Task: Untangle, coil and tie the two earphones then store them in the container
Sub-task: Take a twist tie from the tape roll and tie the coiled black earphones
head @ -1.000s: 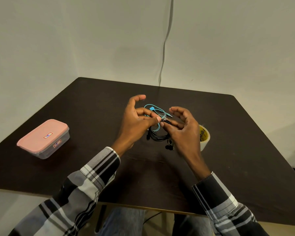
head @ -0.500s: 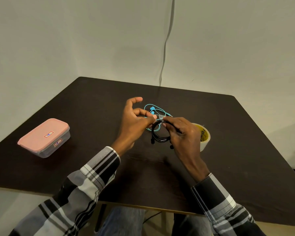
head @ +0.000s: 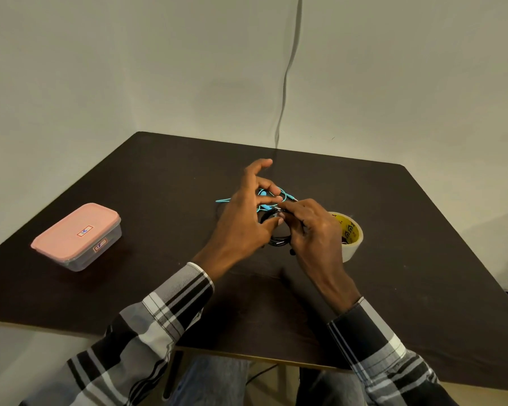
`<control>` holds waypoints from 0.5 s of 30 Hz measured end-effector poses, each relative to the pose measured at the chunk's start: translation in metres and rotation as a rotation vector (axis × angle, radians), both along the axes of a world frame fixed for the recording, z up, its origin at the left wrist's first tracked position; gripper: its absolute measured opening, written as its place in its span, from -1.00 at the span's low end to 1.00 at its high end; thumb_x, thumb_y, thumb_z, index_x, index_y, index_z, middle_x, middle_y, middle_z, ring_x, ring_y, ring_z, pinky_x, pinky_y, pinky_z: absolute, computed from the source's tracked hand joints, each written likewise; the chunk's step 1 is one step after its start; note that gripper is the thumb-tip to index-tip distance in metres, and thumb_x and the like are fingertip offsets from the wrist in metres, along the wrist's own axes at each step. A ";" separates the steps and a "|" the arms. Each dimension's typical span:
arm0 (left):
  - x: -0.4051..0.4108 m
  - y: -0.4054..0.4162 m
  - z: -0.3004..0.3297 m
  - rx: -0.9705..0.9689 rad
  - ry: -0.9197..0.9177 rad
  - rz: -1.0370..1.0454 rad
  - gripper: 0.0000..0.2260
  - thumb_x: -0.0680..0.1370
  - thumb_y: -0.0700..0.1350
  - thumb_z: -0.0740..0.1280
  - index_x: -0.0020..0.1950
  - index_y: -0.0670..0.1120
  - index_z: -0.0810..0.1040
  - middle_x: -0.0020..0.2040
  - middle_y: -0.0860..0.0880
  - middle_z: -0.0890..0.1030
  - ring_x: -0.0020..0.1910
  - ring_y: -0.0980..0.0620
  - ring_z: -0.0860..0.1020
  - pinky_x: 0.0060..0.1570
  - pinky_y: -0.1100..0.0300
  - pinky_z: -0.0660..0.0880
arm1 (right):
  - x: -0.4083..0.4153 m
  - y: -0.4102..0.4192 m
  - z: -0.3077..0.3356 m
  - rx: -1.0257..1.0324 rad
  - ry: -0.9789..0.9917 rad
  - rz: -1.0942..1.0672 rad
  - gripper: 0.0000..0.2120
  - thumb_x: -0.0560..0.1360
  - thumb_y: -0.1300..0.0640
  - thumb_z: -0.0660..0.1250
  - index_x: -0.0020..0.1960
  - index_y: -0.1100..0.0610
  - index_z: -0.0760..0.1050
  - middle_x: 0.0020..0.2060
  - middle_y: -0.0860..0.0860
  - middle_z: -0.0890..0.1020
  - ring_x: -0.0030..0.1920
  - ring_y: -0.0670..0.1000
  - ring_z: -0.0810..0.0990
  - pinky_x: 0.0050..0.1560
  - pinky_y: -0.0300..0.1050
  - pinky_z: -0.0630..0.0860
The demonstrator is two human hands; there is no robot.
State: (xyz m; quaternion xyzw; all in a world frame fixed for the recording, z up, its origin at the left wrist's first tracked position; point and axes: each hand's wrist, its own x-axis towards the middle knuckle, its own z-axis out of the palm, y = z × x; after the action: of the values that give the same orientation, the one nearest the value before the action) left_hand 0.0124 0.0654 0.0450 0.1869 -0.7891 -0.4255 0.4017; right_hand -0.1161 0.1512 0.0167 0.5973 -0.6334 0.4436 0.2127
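Observation:
Above the middle of the dark table (head: 159,186) my two hands meet over the earphones. My left hand (head: 247,218) pinches the coiled black earphone (head: 279,241) between thumb and fingers, its index finger raised. My right hand (head: 311,230) grips the same black coil from the right, fingertips at a small clear strip on it. The turquoise earphone (head: 282,194) lies on the table just behind the hands, one end poking out to the left. The container (head: 77,237), clear with a pink lid, sits shut at the left.
A roll of clear tape with a yellow core (head: 349,232) stands right beside my right hand. A grey cable (head: 288,71) runs down the wall behind the table. The table's front edge is close to my forearms.
Both hands have drawn together on the black coil. The left hand has turned more over it, and a turquoise cord end now shows to its left.

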 end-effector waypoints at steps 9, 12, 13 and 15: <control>-0.002 -0.007 0.005 -0.064 -0.068 0.017 -0.15 0.41 -0.37 0.50 0.51 0.04 0.09 0.02 -0.01 0.54 -0.17 0.06 0.68 -0.08 0.21 0.63 | -0.003 0.001 0.003 0.112 0.110 -0.009 -0.72 0.42 0.40 0.47 0.12 0.28 0.60 -0.01 0.19 0.64 -0.12 0.09 0.65 -0.14 -0.24 0.52; 0.002 -0.009 0.006 0.109 -0.039 -0.060 -0.17 0.43 -0.40 0.48 0.49 0.06 0.10 0.04 -0.08 0.52 -0.21 0.06 0.66 -0.06 0.13 0.64 | -0.006 0.002 0.007 0.161 -0.019 0.096 -0.81 0.50 0.34 0.41 0.10 0.23 0.61 0.00 0.09 0.65 -0.04 -0.01 0.63 -0.09 -0.16 0.60; 0.004 -0.010 0.006 0.182 -0.024 -0.086 -0.18 0.42 -0.39 0.48 0.48 0.06 0.11 0.04 -0.10 0.52 -0.20 0.07 0.66 -0.04 0.11 0.64 | -0.007 0.003 0.010 0.186 -0.140 0.146 -0.83 0.51 0.32 0.40 0.09 0.20 0.63 -0.02 0.03 0.67 -0.04 -0.05 0.63 -0.06 -0.13 0.61; 0.008 -0.014 0.006 0.322 0.001 -0.126 -0.19 0.40 -0.40 0.49 0.46 0.06 0.15 0.05 -0.12 0.53 -0.18 0.02 0.66 -0.01 0.05 0.64 | -0.008 0.005 0.016 0.249 -0.461 0.275 -0.80 0.52 0.32 0.40 0.10 0.14 0.66 -0.04 -0.06 0.70 -0.03 -0.10 0.67 -0.01 -0.14 0.63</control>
State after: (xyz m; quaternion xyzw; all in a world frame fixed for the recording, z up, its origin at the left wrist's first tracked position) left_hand 0.0202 0.0510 0.0515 0.1989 -0.7204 -0.5710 0.3397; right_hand -0.1240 0.1560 0.0326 0.5825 -0.6277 0.5112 -0.0734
